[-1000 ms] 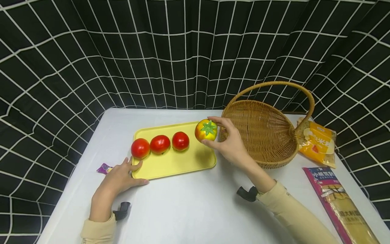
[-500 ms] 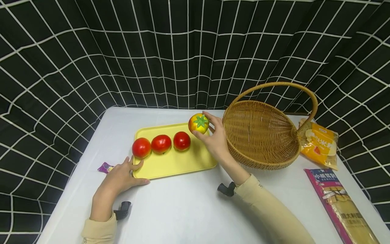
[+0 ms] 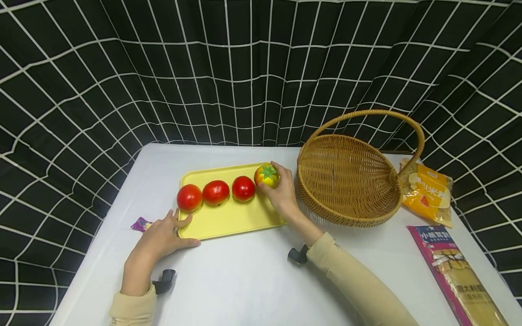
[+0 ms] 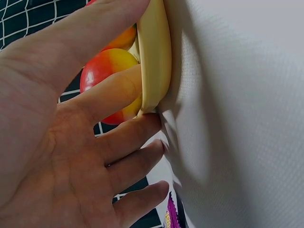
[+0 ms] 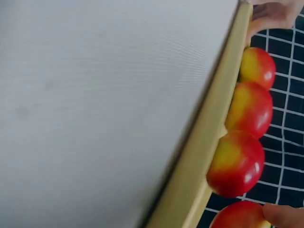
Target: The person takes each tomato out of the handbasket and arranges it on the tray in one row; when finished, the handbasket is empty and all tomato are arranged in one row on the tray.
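A yellow tray lies on the table with a row of shiny red tomatoes along it: a left one, a middle one and a right one. At the tray's right end my right hand grips a fourth fruit, a red-and-yellow tomato with a green star-shaped calyx facing up. Its lower part shows in the right wrist view, a fingertip against it. My left hand rests spread at the tray's near left corner, thumb along the front edge, index finger over the rim.
A wicker basket with a tall handle stands right of the tray. Beyond it lie an orange food packet and a long pink-edged packet. A small purple wrapper is left of my left hand. Black grid cloth hangs behind.
My right hand has carried the calyx-topped tomato left, then lowered it to the tray beside the right red tomato. The left hand stays at the tray's corner.
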`<state>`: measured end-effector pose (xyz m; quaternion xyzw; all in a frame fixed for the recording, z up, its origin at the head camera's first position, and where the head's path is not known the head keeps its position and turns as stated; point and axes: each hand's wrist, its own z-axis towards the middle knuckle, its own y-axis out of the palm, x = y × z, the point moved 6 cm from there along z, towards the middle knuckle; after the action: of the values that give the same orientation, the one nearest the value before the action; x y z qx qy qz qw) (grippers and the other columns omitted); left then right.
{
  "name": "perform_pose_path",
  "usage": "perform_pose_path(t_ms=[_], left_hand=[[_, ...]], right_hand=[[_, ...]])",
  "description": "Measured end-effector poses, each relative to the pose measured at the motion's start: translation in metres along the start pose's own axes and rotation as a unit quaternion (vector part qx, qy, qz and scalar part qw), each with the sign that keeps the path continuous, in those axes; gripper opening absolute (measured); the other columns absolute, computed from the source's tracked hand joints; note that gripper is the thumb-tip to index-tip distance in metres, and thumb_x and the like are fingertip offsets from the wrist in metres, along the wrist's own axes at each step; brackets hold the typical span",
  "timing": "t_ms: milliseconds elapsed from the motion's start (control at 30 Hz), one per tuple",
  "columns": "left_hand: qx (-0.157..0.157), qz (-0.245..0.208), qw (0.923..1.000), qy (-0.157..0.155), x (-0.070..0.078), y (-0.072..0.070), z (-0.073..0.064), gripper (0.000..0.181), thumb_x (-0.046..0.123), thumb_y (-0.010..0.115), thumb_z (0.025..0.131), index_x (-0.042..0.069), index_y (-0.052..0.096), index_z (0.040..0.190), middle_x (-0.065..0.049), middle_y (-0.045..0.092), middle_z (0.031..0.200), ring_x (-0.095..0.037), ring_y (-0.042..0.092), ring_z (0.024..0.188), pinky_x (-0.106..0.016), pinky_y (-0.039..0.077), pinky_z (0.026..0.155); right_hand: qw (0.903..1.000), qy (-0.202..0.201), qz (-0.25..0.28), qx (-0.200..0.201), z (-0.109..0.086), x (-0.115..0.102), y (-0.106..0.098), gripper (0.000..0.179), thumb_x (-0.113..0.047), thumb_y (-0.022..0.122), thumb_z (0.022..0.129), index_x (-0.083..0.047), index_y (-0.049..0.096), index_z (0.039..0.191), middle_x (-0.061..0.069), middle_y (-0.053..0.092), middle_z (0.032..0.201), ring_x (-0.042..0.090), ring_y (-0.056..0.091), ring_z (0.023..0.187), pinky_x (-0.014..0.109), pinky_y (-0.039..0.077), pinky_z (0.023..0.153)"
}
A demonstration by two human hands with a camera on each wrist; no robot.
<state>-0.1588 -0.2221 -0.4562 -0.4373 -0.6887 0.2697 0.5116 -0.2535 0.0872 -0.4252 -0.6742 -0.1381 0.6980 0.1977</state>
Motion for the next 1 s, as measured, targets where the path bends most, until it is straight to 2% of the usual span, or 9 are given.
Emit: perform_pose_path(t_ms=[333, 633, 800, 1000], left_hand=[[-0.002, -0.002, 1.0000, -0.004, -0.001, -0.001, -0.002, 0.094, 0.061, 0.086, 0.080, 0.014, 0.053, 0.155, -0.038, 0.023, 0.168, -0.067, 0.029, 0.149, -0.082, 0.036, 0.111], [0.004, 0.018, 0.9998, 0.004, 0.002, 0.001, -0.002, 0.095, 0.059, 0.085, 0.082, 0.014, 0.050, 0.157, -0.040, 0.026, 0.166, -0.070, 0.029, 0.146, -0.084, 0.034, 0.109], [-0.009, 0.026, 0.9996, -0.003, 0.004, -0.001, -0.007, 0.096, 0.061, 0.083, 0.083, 0.017, 0.047, 0.160, -0.035, 0.028, 0.168, -0.068, 0.027, 0.149, -0.087, 0.031, 0.109], [-0.022, 0.046, 0.9987, 0.000, 0.007, -0.012, -0.018, 0.097, 0.059, 0.083, 0.082, 0.015, 0.047, 0.161, -0.032, 0.029, 0.169, -0.071, 0.021, 0.149, -0.090, 0.028, 0.108]], right_hand=[[0.9993, 0.019, -0.021, -0.024, 0.002, 0.018, 0.005, 0.075, -0.005, 0.078, 0.092, -0.007, 0.045, 0.159, 0.025, 0.046, 0.154, 0.041, 0.050, 0.143, 0.052, 0.037, 0.128], [0.9982, 0.031, -0.029, -0.044, 0.000, 0.022, 0.006, 0.080, -0.008, 0.081, 0.092, -0.010, 0.041, 0.161, 0.026, 0.044, 0.156, 0.043, 0.050, 0.144, 0.054, 0.038, 0.127], [0.9977, 0.036, -0.028, -0.051, -0.001, 0.022, 0.006, 0.085, -0.010, 0.082, 0.090, -0.011, 0.038, 0.163, 0.024, 0.043, 0.158, 0.042, 0.050, 0.144, 0.054, 0.038, 0.127], [0.9980, 0.024, -0.042, -0.041, -0.001, 0.018, 0.002, 0.089, -0.011, 0.085, 0.087, -0.011, 0.037, 0.163, 0.021, 0.042, 0.162, 0.041, 0.047, 0.148, 0.054, 0.034, 0.129]])
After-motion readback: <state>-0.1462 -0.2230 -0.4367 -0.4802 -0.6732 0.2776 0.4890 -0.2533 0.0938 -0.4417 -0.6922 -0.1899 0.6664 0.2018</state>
